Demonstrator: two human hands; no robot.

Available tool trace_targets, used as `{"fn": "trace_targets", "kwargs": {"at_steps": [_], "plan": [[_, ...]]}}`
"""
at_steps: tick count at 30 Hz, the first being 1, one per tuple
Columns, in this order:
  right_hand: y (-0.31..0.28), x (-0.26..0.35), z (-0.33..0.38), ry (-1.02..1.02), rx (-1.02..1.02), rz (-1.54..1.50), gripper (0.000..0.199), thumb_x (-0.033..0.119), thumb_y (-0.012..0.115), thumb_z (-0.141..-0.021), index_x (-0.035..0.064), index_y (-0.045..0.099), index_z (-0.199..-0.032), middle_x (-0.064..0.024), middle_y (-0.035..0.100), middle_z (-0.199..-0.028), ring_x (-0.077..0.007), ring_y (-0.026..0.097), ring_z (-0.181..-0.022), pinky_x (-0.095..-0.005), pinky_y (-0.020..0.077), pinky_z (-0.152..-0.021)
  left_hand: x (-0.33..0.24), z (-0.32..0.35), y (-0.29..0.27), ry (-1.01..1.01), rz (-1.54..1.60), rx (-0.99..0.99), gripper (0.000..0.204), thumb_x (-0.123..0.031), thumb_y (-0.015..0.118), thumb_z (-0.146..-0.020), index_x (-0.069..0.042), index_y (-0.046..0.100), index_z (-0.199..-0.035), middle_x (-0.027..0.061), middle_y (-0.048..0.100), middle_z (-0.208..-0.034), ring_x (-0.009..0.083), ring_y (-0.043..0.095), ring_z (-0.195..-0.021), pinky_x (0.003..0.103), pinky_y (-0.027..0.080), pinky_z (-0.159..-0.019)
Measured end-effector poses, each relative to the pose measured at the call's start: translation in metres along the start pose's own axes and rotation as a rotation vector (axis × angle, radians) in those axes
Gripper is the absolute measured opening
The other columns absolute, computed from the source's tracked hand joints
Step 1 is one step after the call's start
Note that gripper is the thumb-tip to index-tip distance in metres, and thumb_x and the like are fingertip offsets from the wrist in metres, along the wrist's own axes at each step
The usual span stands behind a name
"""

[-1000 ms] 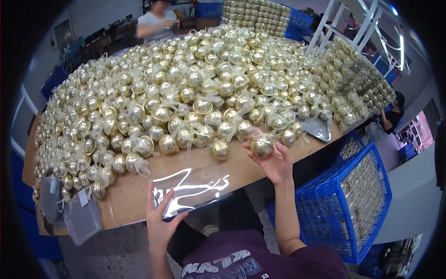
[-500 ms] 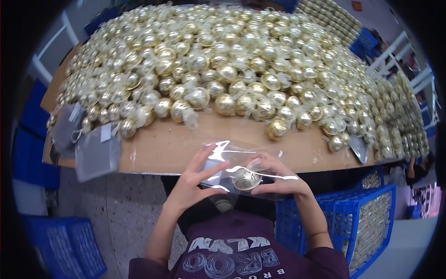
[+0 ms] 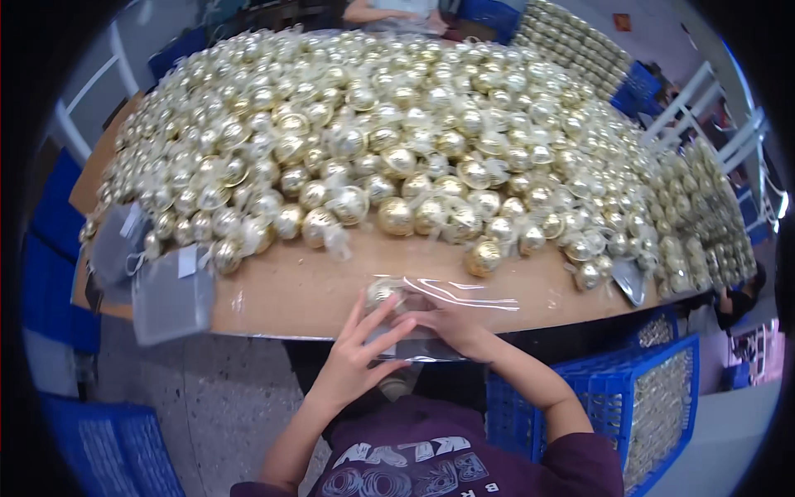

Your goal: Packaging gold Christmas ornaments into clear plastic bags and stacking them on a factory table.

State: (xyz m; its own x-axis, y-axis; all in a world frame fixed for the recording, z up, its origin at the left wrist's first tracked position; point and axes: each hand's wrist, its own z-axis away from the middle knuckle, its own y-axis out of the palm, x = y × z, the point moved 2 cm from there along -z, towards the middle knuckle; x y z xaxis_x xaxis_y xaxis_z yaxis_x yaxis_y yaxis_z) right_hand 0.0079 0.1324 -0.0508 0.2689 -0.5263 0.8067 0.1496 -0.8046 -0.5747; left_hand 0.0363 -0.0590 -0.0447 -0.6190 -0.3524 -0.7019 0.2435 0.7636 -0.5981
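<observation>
A clear plastic bag [image 3: 468, 300] with bright glare stretches between my hands at the table's near edge. Toward its left end sits a shiny gold ball [image 3: 383, 291], apparently inside the film. My left hand [image 3: 358, 360] has its fingers and thumb around the bag's left part, just below the ball. From the right, my right hand [image 3: 443, 319] reaches along the bag, seemingly within it, its fingers bent up to the ball. Its fingertips are partly hidden by glare and the left fingers.
A great heap of gold balls [image 3: 397, 161] in thin wrapping covers the table [image 3: 331, 286]. Flat translucent pouches [image 3: 172, 294] lie at the left edge. Blue crates [image 3: 592, 385] stand at right, another crate [image 3: 116, 447] at lower left. Across the table sits another person [image 3: 397, 15].
My right hand has moved left with the gold ball, which is now at the bag's left end. The view has tilted up a little, bringing the person opposite into sight.
</observation>
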Motion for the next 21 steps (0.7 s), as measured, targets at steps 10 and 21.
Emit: {"fn": "trace_targets", "kwargs": {"at_steps": [10, 21], "plan": [[-0.139, -0.014, 0.025, 0.298, 0.053, 0.278, 0.034, 0.007, 0.070, -0.077, 0.0051, 0.064, -0.111, -0.0086, 0.061, -0.099, -0.0182, 0.062, -0.088, -0.0341, 0.0503, -0.076, -0.002, -0.006, 0.000, -0.050, -0.062, 0.046, 0.057, -0.019, 0.081, -0.068, -0.023, 0.062, -0.122, 0.0065, 0.043, -0.143, 0.0448, 0.030, -0.134, 0.051, 0.035, -0.107], [-0.132, -0.007, 0.008, 0.000, -0.081, 0.151, 0.057, -0.005, 0.073, -0.068, 0.0082, 0.048, -0.118, -0.0059, 0.049, -0.117, -0.0195, 0.049, -0.115, -0.0325, 0.0453, -0.092, -0.006, -0.005, -0.002, -0.047, -0.046, 0.025, 0.057, -0.018, 0.081, -0.068, -0.021, 0.063, -0.122, 0.0072, 0.043, -0.143, 0.0443, 0.028, -0.136, 0.051, 0.035, -0.107]]}}
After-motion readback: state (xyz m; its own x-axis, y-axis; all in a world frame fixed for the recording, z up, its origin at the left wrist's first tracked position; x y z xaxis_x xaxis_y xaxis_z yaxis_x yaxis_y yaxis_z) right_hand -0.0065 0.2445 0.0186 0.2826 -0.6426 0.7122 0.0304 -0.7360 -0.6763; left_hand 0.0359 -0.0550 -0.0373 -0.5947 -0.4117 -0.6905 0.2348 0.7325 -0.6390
